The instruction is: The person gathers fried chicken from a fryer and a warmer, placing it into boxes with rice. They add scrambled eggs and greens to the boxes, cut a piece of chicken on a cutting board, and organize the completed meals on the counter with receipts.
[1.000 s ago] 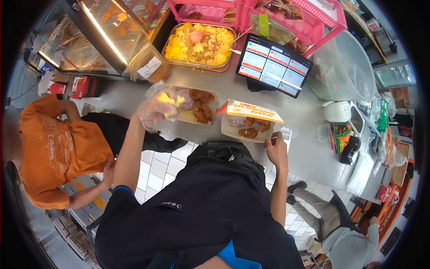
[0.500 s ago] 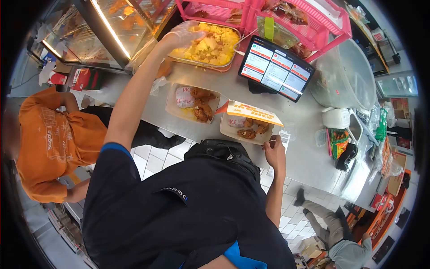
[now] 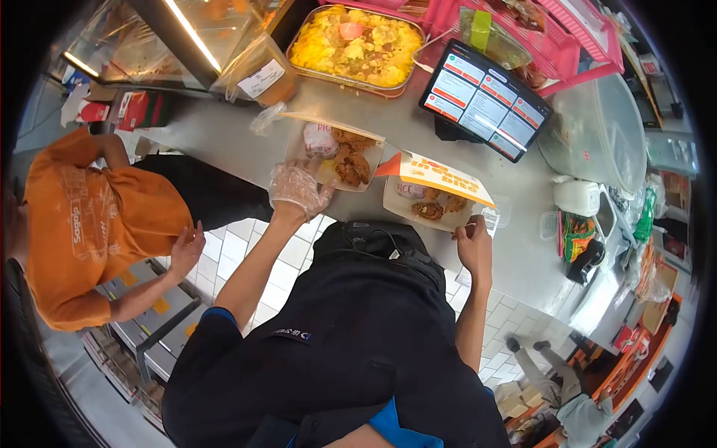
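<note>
My left hand (image 3: 299, 191), in a clear glove, is at the front left corner of an open food box (image 3: 356, 137). Its thumb and fingers are apart. Inside that box are a wrapped rice bundle (image 3: 320, 140), fried chicken (image 3: 351, 166) and some yellow egg (image 3: 326, 173). My bare right hand (image 3: 473, 240) is closed at the front right corner of a second box (image 3: 399, 204), fingers pinched on its edge. This box holds chicken (image 3: 428, 210) and a wrapped bundle (image 3: 410, 191), partly under its raised printed lid (image 3: 441, 179).
Behind the boxes stand a tray of yellow egg (image 3: 355, 46), a tablet (image 3: 485, 98) and pink baskets (image 3: 582, 41). A labelled bag (image 3: 263, 81) is beside the glass display case. A person in orange (image 3: 104, 224) stands at the left; another person (image 3: 586, 414) is at the lower right.
My left hand has come from the egg tray down to the left box. My right hand stays at the right box's corner. The view has shifted, and the person in orange has raised a forearm.
</note>
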The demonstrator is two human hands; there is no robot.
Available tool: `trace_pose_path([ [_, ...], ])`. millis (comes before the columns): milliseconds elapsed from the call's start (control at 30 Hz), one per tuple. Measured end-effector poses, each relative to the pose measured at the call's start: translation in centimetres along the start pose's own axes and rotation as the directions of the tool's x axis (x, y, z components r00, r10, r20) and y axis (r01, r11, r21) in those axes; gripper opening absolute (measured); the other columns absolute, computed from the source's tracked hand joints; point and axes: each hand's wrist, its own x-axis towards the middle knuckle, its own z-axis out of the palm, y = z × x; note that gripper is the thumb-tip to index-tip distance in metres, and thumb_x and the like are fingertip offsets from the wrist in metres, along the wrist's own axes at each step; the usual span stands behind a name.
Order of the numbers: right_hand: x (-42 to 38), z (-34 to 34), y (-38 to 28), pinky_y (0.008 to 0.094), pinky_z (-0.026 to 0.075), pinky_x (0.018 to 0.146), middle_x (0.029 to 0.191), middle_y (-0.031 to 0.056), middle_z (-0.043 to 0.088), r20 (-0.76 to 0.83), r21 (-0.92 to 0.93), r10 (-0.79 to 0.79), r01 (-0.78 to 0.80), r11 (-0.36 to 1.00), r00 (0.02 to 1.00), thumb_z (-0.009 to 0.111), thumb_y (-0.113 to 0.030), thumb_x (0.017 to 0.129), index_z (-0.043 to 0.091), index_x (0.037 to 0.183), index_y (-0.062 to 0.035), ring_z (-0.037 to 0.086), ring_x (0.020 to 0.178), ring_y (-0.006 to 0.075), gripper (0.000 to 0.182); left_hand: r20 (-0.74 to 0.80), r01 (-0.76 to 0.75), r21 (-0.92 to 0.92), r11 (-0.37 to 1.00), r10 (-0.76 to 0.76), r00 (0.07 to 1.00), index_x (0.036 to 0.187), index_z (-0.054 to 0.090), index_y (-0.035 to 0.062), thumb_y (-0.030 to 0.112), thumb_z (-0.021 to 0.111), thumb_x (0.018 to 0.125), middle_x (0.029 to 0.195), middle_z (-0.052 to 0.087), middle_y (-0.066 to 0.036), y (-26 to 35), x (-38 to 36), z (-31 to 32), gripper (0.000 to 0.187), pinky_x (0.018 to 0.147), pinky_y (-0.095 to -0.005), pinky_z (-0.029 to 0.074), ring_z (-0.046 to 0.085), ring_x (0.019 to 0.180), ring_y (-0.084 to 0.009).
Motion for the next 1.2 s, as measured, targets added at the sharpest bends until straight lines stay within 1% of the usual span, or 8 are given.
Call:
trace_pose_path([
  [133,0.0,0.0,-0.1,0.0396,0.052,0.075,0.078,0.0211,0.068,0.02,-0.035,0.011,-0.01,0.999,1.0,0.056,-0.017,0.082,0.051,0.103,0.0032,0.069,0.076,0.0347,0.029,-0.127,-0.121,-0.039,0.992,0.116,0.985,0.141,0.043,0.0124,0.049,0.05,0.087,0.13,0.056,-0.015,-0.4,0.5,1.9,0.066,0.103,-0.0445,0.036,0.053,0.121,-0.0275],
  [233,0.0,0.1,-0.3,0.0397,0.052,0.075,0.079,0.0213,0.068,-0.001,-0.034,-0.015,0.015,0.999,1.0,0.056,-0.017,0.082,0.051,0.104,0.0037,0.068,0.078,0.0351,0.03,0.165,-0.119,0.077,0.99,0.105,0.981,0.141,0.045,0.0112,0.049,0.051,0.084,0.141,0.049,-0.015,0.6,2.2,-0.2,0.068,0.104,-0.0436,0.036,0.053,0.123,-0.0282],
  [533,0.2,0.3,0.2,0.0353,0.051,0.073,0.08,0.0179,0.07,-0.003,-0.114,-0.026,0.025,0.993,1.0,0.052,-0.015,0.086,0.049,0.104,0.0024,0.07,0.077,0.0278,0.024,0.24,-0.398,0.205,0.894,0.348,0.906,0.149,0.032,0.0133,0.063,0.053,0.076,0.145,0.045,-0.015,1.5,4.7,-1.0,0.09,0.12,-0.0485,0.001,0.041,0.136,-0.0286],
  [600,0.2,0.5,0.6,0.0353,0.051,0.073,0.08,0.0178,0.07,-0.011,-0.085,-0.034,0.033,0.996,0.999,0.052,-0.015,0.087,0.049,0.103,0.0025,0.069,0.077,0.0277,0.024,0.213,-0.389,0.148,0.909,0.355,0.91,0.137,0.05,0.0065,0.047,0.061,0.075,0.129,0.056,-0.024,1.7,4.9,0.0,0.075,0.106,-0.0408,0.04,0.053,0.122,-0.0336],
  [733,-0.2,0.2,-0.2,0.0413,0.052,0.076,0.084,0.024,0.068,-0.023,-0.017,0.001,-0.001,1.0,1.0,0.057,-0.018,0.082,0.052,0.103,0.004,0.068,0.081,0.0373,0.03,0.063,-0.371,-0.114,0.922,0.379,0.923,0.125,0.059,0.0065,0.039,0.066,0.071,0.118,0.06,-0.024,0.1,6.0,3.5,0.063,0.099,-0.042,0.046,0.058,0.114,-0.035],
  [800,-0.3,0.1,-0.4,0.0411,0.052,0.076,0.083,0.0238,0.068,-0.016,-0.024,0.017,-0.017,1.0,1.0,0.056,-0.018,0.082,0.052,0.102,0.0037,0.068,0.081,0.037,0.029,-0.361,-0.455,0.07,0.888,0.448,0.818,0.132,0.055,0.0161,0.029,0.063,0.074,0.111,0.062,-0.018,0.0,4.6,2.4,0.06,0.103,-0.0462,0.042,0.056,0.112,-0.0352],
  [1133,-0.2,0.2,-0.5,0.0424,0.051,0.075,0.08,0.0228,0.067,-0.021,-0.059,0.009,-0.01,0.998,1.0,0.056,-0.018,0.081,0.052,0.101,0.0035,0.067,0.078,0.038,0.029,-0.314,-0.426,-0.15,0.892,0.365,0.876,0.118,0.063,0.0117,0.027,0.063,0.074,0.119,0.058,-0.017,-0.1,5.2,6.2,0.047,0.086,-0.0434,0.052,0.062,0.103,-0.0322],
  [1200,-0.1,0.3,-0.5,0.0427,0.051,0.075,0.08,0.0231,0.067,-0.033,-0.066,0.01,-0.012,0.998,0.999,0.056,-0.018,0.081,0.051,0.101,0.0033,0.067,0.078,0.0383,0.03,-0.067,-0.405,-0.12,0.906,0.4,0.914,0.119,0.063,0.016,0.026,0.061,0.076,0.121,0.058,-0.015,-0.5,5.3,4.8,0.045,0.085,-0.0429,0.052,0.062,0.103,-0.0309],
])
